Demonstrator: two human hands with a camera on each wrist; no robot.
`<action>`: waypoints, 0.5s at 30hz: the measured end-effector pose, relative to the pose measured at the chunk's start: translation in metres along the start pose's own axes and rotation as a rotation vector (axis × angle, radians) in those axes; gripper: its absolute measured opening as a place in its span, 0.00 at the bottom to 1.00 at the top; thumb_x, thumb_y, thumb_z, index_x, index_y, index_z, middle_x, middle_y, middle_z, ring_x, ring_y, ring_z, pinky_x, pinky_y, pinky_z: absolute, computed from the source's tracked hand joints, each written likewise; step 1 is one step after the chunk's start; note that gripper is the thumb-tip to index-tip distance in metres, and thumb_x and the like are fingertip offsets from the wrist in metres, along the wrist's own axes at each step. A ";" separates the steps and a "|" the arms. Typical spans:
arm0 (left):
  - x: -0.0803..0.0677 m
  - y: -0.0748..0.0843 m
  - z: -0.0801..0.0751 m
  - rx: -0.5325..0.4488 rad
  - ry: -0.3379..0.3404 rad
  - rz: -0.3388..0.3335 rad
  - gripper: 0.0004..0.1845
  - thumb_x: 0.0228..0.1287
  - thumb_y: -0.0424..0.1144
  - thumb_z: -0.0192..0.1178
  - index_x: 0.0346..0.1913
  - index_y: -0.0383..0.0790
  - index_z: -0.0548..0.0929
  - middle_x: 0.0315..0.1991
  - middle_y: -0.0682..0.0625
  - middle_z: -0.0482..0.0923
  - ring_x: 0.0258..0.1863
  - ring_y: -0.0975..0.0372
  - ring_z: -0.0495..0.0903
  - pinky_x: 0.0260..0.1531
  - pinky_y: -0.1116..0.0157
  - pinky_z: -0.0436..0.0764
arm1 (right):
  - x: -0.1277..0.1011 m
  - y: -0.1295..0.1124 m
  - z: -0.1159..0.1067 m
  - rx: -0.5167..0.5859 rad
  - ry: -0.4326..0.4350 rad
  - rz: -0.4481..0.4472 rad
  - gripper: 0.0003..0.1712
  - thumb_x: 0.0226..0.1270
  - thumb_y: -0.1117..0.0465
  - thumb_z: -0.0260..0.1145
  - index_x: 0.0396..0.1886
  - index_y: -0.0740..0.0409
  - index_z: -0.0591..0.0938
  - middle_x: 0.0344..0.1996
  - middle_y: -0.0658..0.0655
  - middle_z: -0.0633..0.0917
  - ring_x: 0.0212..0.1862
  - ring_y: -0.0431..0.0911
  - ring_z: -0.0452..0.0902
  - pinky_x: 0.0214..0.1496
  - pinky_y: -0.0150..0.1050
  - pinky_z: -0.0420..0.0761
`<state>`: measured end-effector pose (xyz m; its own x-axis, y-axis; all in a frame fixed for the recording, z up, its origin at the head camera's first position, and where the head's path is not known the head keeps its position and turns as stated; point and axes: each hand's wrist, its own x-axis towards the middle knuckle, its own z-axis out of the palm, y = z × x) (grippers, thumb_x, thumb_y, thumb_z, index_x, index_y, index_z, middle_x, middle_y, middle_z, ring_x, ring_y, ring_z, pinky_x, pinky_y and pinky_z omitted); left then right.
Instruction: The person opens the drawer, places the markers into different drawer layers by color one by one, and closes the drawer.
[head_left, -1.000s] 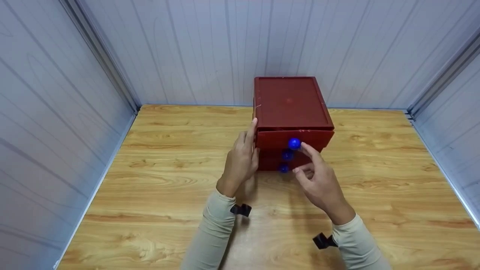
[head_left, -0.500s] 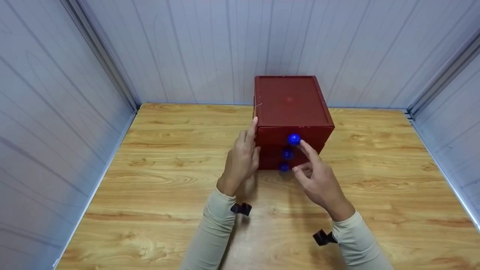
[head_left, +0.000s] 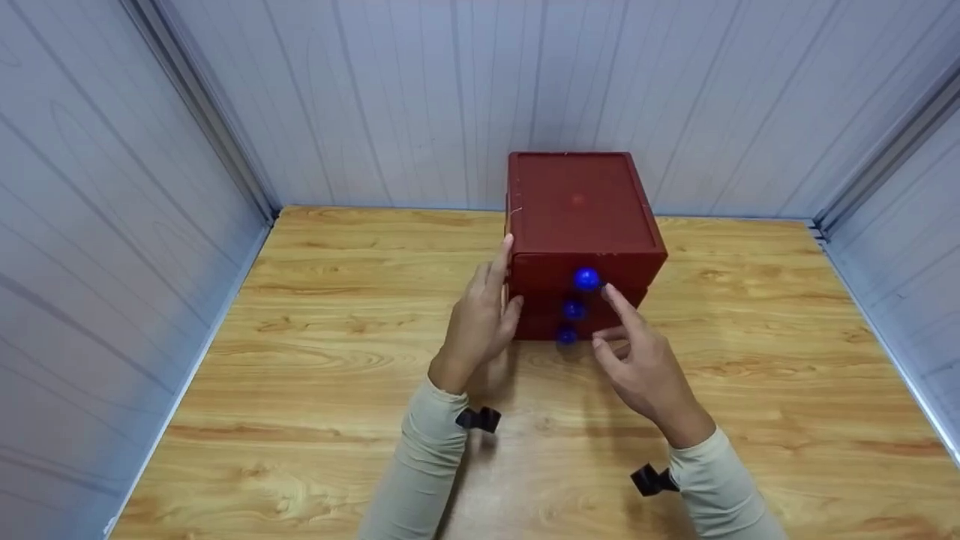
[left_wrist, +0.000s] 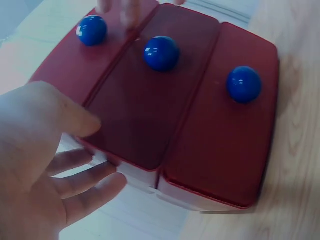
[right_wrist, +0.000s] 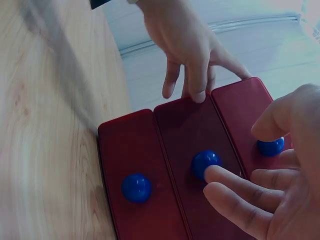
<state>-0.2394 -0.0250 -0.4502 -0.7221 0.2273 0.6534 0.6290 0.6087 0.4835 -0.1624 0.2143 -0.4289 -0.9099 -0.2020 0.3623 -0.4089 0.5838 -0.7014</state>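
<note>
Underneath, wooden table [head_left: 315, 375], grey panel walls [head_left: 360, 90]

The drawer unit [head_left: 581, 225] stood on the desk [head_left: 315, 352], toward its rear edge, close before the back wall [head_left: 450, 97]. Three drawers were stacked in its front face, each with one knob: top knob [head_left: 586, 280], middle knob [head_left: 574, 309], bottom knob [head_left: 566, 336]. The left hand [head_left: 480, 322] lay against the unit's left front corner. The right hand [head_left: 641, 367] was before the drawer fronts, right of the knobs.

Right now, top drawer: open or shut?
Shut. The top drawer front sits flush with the two drawers below; the right hand is off its blue knob.
</note>
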 end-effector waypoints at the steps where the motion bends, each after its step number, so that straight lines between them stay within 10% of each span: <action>1: -0.001 0.000 -0.001 -0.027 -0.006 -0.006 0.47 0.63 0.29 0.63 0.81 0.49 0.50 0.52 0.42 0.75 0.44 0.56 0.78 0.35 0.58 0.81 | -0.001 0.001 -0.001 -0.007 0.007 0.004 0.43 0.69 0.67 0.65 0.80 0.52 0.59 0.64 0.59 0.78 0.42 0.44 0.84 0.41 0.43 0.84; 5: -0.004 0.001 -0.005 -0.092 -0.046 -0.031 0.47 0.64 0.30 0.63 0.81 0.49 0.50 0.59 0.43 0.74 0.53 0.54 0.79 0.41 0.59 0.82 | -0.007 0.006 -0.007 -0.040 0.042 -0.001 0.42 0.67 0.69 0.66 0.78 0.57 0.61 0.54 0.65 0.82 0.45 0.51 0.84 0.41 0.47 0.84; 15: -0.016 -0.004 -0.015 -0.050 -0.159 -0.102 0.37 0.68 0.35 0.62 0.78 0.46 0.61 0.57 0.41 0.75 0.48 0.54 0.79 0.30 0.61 0.77 | -0.014 0.024 -0.020 -0.144 0.083 -0.009 0.40 0.64 0.71 0.65 0.75 0.60 0.64 0.67 0.64 0.72 0.62 0.57 0.72 0.52 0.52 0.80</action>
